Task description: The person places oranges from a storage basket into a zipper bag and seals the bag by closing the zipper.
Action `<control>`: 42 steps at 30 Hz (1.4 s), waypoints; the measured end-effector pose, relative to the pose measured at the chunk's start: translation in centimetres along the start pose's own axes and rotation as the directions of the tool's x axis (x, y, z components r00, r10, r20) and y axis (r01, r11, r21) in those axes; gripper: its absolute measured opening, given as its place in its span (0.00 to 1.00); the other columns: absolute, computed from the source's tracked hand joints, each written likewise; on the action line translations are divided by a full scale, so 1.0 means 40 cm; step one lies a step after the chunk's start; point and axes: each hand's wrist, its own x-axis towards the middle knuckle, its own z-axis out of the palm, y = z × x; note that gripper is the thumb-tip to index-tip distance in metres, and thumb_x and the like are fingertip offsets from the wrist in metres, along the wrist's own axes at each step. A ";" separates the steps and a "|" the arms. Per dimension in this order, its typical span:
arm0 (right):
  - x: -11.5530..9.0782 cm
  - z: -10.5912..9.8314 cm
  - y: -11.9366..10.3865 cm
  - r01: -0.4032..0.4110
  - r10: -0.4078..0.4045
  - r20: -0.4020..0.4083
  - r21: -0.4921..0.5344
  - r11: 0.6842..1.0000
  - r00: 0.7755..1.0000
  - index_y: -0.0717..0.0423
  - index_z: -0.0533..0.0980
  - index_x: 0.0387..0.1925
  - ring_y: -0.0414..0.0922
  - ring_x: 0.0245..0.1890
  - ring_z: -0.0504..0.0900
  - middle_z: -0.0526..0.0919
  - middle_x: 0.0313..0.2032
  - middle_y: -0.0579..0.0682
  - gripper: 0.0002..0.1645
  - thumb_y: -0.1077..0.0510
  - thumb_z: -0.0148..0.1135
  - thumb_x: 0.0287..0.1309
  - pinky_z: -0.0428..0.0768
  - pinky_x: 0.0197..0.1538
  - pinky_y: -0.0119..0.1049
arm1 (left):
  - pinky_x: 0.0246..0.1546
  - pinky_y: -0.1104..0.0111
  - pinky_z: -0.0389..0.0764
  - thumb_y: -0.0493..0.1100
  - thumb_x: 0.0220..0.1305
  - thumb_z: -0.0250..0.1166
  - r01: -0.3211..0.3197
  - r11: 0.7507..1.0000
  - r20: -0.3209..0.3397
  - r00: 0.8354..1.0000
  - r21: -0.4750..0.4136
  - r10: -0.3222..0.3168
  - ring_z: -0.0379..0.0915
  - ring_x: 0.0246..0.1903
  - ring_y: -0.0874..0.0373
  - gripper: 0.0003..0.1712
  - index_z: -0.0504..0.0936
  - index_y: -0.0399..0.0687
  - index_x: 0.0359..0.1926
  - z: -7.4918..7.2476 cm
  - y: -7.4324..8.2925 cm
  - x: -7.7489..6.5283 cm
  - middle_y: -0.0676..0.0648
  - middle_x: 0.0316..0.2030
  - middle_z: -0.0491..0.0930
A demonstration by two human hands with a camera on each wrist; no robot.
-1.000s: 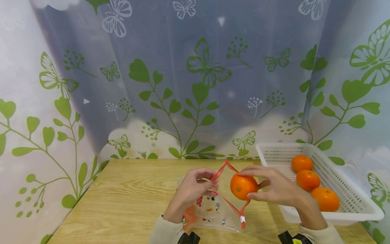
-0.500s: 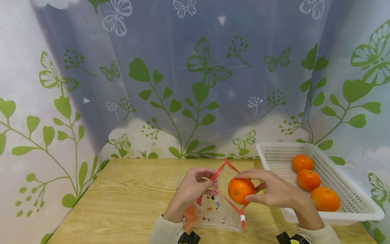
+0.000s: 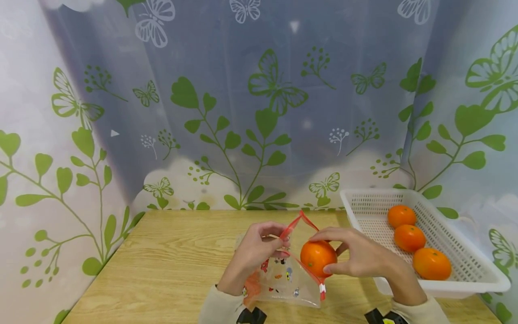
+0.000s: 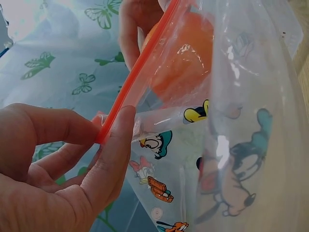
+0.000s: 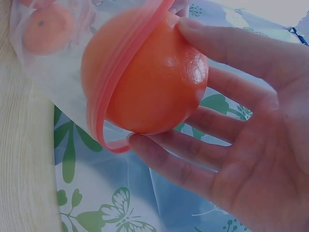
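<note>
My left hand pinches the red zip edge of a clear zip bag printed with cartoon figures. The bag's mouth gapes toward the right, with a white slider at its near corner. My right hand holds an orange between thumb and fingers, partly inside that mouth. In the right wrist view the red zip strip crosses over the fruit, and another orange shows through the plastic. Through the film in the left wrist view, the held orange appears behind the zip edge.
A white perforated basket stands at the right with three oranges along its inside. Under the bag is a wooden table. A patterned curtain hangs behind and at both sides.
My right hand has moved slightly left and down, carrying the orange further into the bag's mouth. The left hand has stayed in place on the zip edge.
</note>
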 end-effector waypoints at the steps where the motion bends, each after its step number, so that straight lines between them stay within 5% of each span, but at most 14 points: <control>1: 0.000 0.000 -0.001 0.000 0.000 0.003 0.000 1.000 1.000 0.48 0.78 0.62 0.37 0.52 0.79 0.83 0.59 0.52 0.31 0.55 0.77 0.56 0.90 0.43 0.34 | 0.40 0.64 0.93 0.31 0.70 0.65 -0.001 1.000 0.000 1.000 0.000 0.001 0.86 0.38 0.54 0.12 0.85 0.38 0.53 0.000 0.001 0.000 0.42 0.42 0.85; 12: 0.001 0.001 0.001 0.042 -0.041 0.047 -0.011 0.999 0.998 0.50 0.79 0.61 0.39 0.52 0.81 0.84 0.58 0.52 0.29 0.55 0.76 0.58 0.88 0.43 0.34 | 0.40 0.62 0.93 0.33 0.70 0.65 -0.044 0.999 -0.010 0.999 0.021 0.044 0.86 0.35 0.58 0.11 0.85 0.38 0.51 -0.003 0.005 -0.007 0.41 0.40 0.86; 21: -0.006 -0.010 -0.008 -0.006 0.007 0.040 -0.028 1.000 0.999 0.50 0.78 0.63 0.35 0.53 0.78 0.83 0.59 0.53 0.29 0.54 0.74 0.61 0.89 0.45 0.36 | 0.45 0.58 0.92 0.32 0.71 0.64 -0.054 0.998 -0.033 0.998 -0.028 0.053 0.86 0.38 0.54 0.12 0.85 0.36 0.53 -0.005 0.016 -0.012 0.37 0.44 0.84; 29: -0.017 -0.025 -0.005 0.003 -0.005 -0.026 -0.077 0.997 1.000 0.54 0.79 0.62 0.46 0.53 0.84 0.84 0.58 0.55 0.26 0.55 0.71 0.64 0.89 0.46 0.35 | 0.45 0.59 0.93 0.30 0.71 0.62 -0.062 0.996 -0.039 0.997 -0.064 0.060 0.85 0.37 0.57 0.14 0.82 0.34 0.55 -0.019 0.022 -0.016 0.45 0.41 0.84; 42: -0.036 -0.053 -0.002 -0.023 0.018 -0.056 -0.085 0.996 0.998 0.54 0.78 0.62 0.34 0.54 0.80 0.83 0.60 0.57 0.24 0.56 0.70 0.66 0.89 0.47 0.37 | 0.44 0.59 0.93 0.31 0.71 0.63 -0.058 0.996 0.002 0.998 -0.061 0.058 0.85 0.37 0.56 0.13 0.83 0.34 0.55 -0.019 0.019 -0.014 0.42 0.42 0.85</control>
